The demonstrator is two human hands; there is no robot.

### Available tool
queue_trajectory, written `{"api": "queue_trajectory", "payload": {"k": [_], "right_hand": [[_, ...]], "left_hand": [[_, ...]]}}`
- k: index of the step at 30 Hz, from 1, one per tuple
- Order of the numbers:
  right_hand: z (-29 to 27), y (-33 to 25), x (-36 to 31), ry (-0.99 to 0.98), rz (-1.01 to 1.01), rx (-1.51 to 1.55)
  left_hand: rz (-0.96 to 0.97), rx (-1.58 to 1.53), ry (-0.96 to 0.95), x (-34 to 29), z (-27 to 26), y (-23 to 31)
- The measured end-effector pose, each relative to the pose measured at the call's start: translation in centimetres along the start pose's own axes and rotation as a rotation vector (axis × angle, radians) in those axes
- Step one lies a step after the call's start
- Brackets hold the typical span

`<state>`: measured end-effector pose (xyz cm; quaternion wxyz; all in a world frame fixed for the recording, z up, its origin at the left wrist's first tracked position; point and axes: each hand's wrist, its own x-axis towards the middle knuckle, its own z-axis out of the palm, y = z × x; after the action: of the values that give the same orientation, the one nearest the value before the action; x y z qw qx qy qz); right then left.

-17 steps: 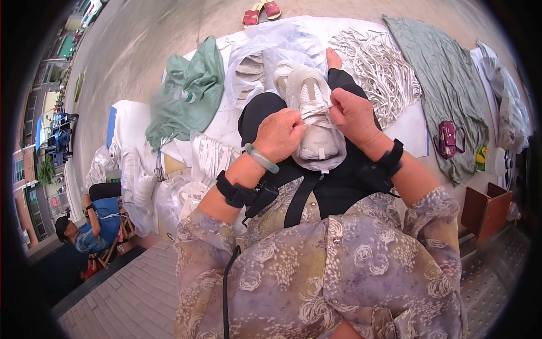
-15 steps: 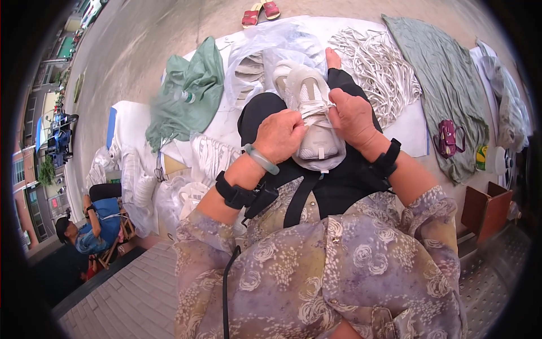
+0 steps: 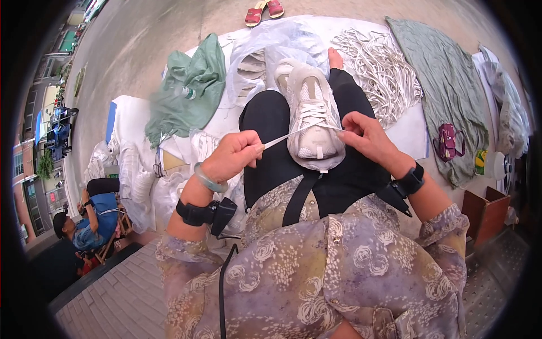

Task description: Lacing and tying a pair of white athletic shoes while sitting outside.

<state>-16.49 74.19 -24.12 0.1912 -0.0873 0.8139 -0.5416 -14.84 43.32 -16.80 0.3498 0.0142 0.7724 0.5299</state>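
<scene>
A pale beige sneaker (image 3: 316,138) rests on my lap between my thighs, its heel toward me. White laces (image 3: 312,113) cross its tongue in several rows. My left hand (image 3: 234,152) is closed on one lace end, which stretches taut from the shoe out to the left. Just right of the shoe's collar, my right hand (image 3: 367,138) pinches the other lace end between thumb and fingers. Another pale shoe (image 3: 284,72) shows partly behind the first one, toward my feet.
A heap of loose white laces (image 3: 381,73) lies on the white sheet at the far right. Clear plastic bags (image 3: 276,42) with shoes spread ahead and left, beside a green cloth (image 3: 197,90). A purple bag (image 3: 447,140) sits on a grey-green cloth (image 3: 446,85). A seated person (image 3: 93,226) is at left.
My hands have moved apart from over the laces, the left one outward to the left and the right one slightly right and down. The lace between them is now drawn tight across the shoe.
</scene>
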Motion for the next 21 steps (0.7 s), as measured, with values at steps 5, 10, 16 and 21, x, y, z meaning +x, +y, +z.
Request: {"api": "queue_trajectory", "payload": {"k": [5,10,16,21], "right_hand": [[-3.1,1.4,-2.0,0.063,-0.433,-0.55],[-9.9,6.3,-3.7,0.243,-0.407,-0.599],[-18.2,13.3,-7.5,0.319,-0.128,-0.657],[-32.6,27.3,-17.9,0.408,0.133,-0.677]], "left_hand": [[-0.064,-0.046,0.094,0.0,0.7,-0.2],[0.377,0.75,0.373,-0.5,-0.9,-1.7],[0.319,1.142,0.502,-4.1,-6.7,-7.4],[0.013,1.26,0.52,-9.8,-11.4,-14.1]]}}
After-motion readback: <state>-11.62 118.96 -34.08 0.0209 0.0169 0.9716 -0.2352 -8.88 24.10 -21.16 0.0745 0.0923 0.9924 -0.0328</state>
